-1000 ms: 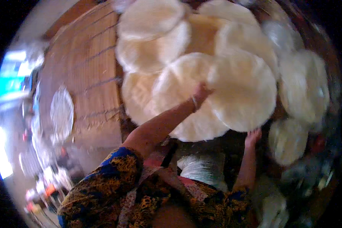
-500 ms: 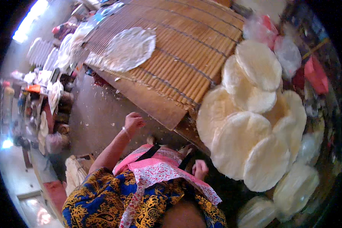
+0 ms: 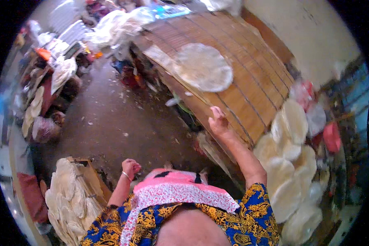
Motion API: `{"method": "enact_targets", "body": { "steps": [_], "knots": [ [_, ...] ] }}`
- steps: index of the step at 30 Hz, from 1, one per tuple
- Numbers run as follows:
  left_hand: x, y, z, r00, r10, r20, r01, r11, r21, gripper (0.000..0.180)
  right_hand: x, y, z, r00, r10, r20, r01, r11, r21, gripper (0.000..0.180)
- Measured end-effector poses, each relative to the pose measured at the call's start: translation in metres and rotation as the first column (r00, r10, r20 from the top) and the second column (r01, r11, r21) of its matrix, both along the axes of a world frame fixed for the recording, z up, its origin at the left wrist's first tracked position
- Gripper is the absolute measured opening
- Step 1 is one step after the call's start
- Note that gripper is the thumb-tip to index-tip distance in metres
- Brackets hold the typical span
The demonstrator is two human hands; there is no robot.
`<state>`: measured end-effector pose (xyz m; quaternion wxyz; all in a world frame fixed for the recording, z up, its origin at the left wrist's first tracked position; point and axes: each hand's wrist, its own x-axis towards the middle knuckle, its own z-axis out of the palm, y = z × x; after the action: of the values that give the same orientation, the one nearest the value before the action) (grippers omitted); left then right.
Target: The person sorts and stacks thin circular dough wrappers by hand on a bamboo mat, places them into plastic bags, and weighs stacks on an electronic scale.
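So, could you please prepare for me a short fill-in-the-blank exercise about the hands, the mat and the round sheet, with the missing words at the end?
1. The person's ____ hand has a bracelet at its wrist.
2. The slatted mat is nearer to the person's ____ hand.
3. Judged by height in the picture, the round sheet on the mat appears ____ than both hands.

Missing words: left; right; higher.

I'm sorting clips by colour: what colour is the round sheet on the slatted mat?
The round sheet is whitish, best seen in the head view.
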<state>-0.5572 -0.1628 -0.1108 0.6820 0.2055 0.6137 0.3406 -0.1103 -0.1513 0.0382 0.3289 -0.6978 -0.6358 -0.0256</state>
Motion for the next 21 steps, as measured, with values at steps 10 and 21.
{"method": "enact_targets", "body": {
  "steps": [10, 21],
  "knots": [
    [-0.118, 0.032, -0.005, 0.915, 0.401, 0.039, -0.402, 0.914, 0.043, 0.010, 0.007, 0.158, -0.056, 0.885, -0.213, 0.413, 0.367, 0.866, -0.339, 0.054],
    [-0.182, 0.125, -0.064, 0.911, 0.407, 0.062, -0.397, 0.909, -0.127, 0.008, 0.031, 0.250, -0.039, 0.941, -0.263, 0.212, 0.333, 0.827, -0.453, 0.025]
  ]
}}
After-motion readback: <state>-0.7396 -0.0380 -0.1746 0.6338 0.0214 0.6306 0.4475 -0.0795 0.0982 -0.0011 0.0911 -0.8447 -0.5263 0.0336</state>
